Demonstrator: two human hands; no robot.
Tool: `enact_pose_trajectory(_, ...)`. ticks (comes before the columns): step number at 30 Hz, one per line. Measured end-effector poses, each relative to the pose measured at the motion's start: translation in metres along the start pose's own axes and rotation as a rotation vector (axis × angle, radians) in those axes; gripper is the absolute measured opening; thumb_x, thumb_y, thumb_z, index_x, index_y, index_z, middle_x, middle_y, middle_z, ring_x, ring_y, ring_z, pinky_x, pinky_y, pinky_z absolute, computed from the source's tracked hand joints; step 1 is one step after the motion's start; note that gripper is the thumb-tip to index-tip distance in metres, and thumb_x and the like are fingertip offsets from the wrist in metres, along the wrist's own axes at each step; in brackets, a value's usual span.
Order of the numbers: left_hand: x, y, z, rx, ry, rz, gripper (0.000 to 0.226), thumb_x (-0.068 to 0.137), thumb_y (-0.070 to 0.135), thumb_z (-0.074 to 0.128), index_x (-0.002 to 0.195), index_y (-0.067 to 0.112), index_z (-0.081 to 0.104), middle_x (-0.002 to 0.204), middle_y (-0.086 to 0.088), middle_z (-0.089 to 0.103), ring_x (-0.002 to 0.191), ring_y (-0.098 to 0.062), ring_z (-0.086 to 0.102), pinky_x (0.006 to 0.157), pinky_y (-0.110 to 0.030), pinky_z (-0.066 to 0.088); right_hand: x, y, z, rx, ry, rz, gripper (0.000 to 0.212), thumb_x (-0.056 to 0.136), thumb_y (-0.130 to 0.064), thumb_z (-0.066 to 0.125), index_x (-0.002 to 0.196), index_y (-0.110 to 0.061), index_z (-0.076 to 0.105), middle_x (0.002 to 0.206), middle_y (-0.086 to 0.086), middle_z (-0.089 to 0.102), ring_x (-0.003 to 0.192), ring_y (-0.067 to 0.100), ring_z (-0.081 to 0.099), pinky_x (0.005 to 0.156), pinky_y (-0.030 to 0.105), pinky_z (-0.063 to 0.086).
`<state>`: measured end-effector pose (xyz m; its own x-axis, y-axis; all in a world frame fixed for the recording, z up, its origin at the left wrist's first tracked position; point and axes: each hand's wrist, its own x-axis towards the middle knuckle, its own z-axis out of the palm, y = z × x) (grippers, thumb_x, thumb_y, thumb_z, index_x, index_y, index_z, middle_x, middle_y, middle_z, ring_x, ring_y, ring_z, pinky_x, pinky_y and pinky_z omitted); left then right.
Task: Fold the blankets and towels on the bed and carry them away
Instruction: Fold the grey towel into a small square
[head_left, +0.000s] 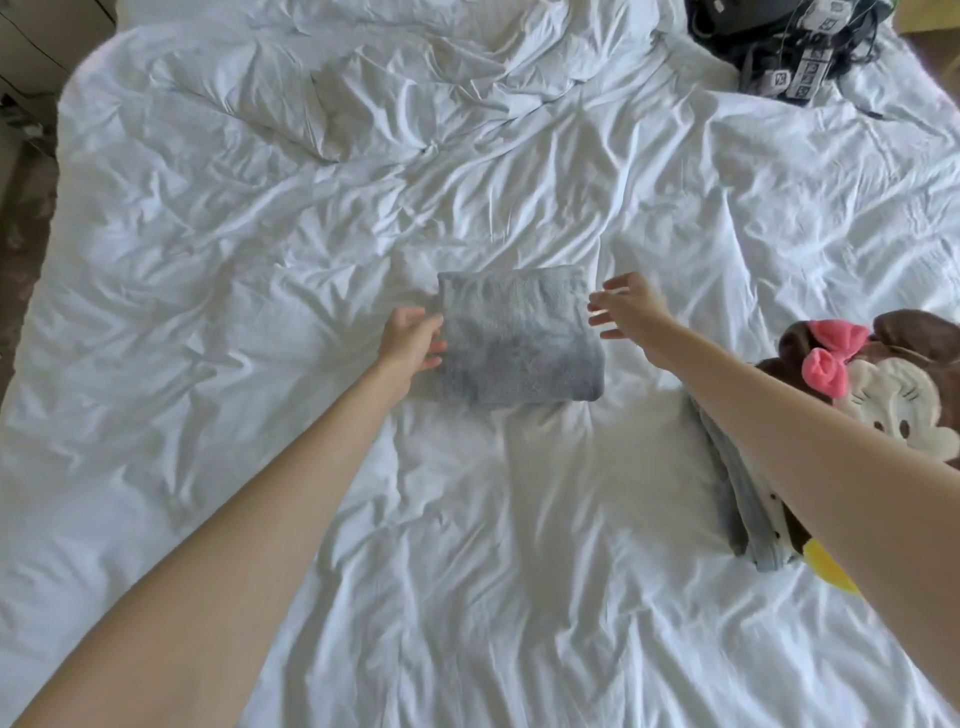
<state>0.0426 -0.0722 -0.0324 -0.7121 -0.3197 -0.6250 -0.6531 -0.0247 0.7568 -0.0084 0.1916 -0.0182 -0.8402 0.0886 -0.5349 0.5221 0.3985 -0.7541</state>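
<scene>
Towel (519, 338), one, folded, between left hand (413, 338) and right hand (631, 309).

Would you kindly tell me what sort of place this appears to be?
Most likely a bedroom. A wide bed with rumpled white bedding fills the view. A folded grey towel lies on it, and a cartoon-mouse plush piece with a pink bow sits at its right side.
</scene>
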Motion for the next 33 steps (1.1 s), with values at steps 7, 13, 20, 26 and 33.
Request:
enact_pose_trajectory(7,0.049,-0.048,0.017,0.267,0.129,0.127,0.057,0.086,0.045,0.07,0.124,0.013,0.044,0.119,-0.001,0.051,0.102,-0.017,0.053,0.083,-0.026,0.041,0.018,0.081,0.031,-0.024,-0.028,0.351,0.062,0.08,-0.046,0.072,0.119,-0.007,0.044,0.109,0.005,0.056,0.09,0.018,0.056,0.083,0.041,0.053)
enact_pose_trajectory(13,0.046,-0.069,0.042,0.123,0.036,0.005,0.024,0.082,0.033,0.076,0.097,0.019,0.064,0.098,-0.003,0.072,0.073,-0.001,0.069,0.064,-0.016,0.052,0.001,0.118,0.051,0.603,-0.127,0.452,0.046,0.083,-0.02,0.072,0.122,-0.012,0.049,0.12,0.012,0.063,0.094,0.021,0.067,0.081,0.042,0.058)
enact_pose_trajectory(20,-0.028,-0.104,0.087,-0.176,-0.165,-0.222,0.033,0.083,0.024,0.076,0.112,0.02,0.06,0.106,-0.003,0.072,0.082,-0.015,0.072,0.063,-0.031,0.059,0.016,0.094,-0.008,0.477,0.272,0.175,0.042,0.08,-0.016,0.073,0.113,-0.014,0.046,0.102,0.004,0.06,0.093,0.021,0.061,0.083,0.039,0.054)
enact_pose_trajectory(26,-0.038,-0.102,0.088,-0.179,0.094,-0.262,0.048,0.086,0.034,0.073,0.114,0.015,0.039,0.106,-0.011,0.063,0.088,-0.025,0.062,0.076,-0.036,0.048,0.01,0.102,-0.018,0.421,0.282,0.278,0.082,0.079,-0.037,0.078,0.139,-0.016,0.026,0.13,0.01,0.051,0.109,0.019,0.054,0.103,0.046,0.045)
enact_pose_trajectory(33,0.006,-0.053,0.082,0.095,0.338,0.129,0.025,0.088,0.026,0.06,0.105,0.012,0.047,0.116,-0.01,0.057,0.11,-0.03,0.054,0.088,-0.037,0.041,-0.004,0.115,0.029,0.494,0.043,0.481,0.087,0.07,-0.038,0.084,0.135,-0.012,0.033,0.13,0.006,0.054,0.113,0.022,0.056,0.097,0.045,0.049)
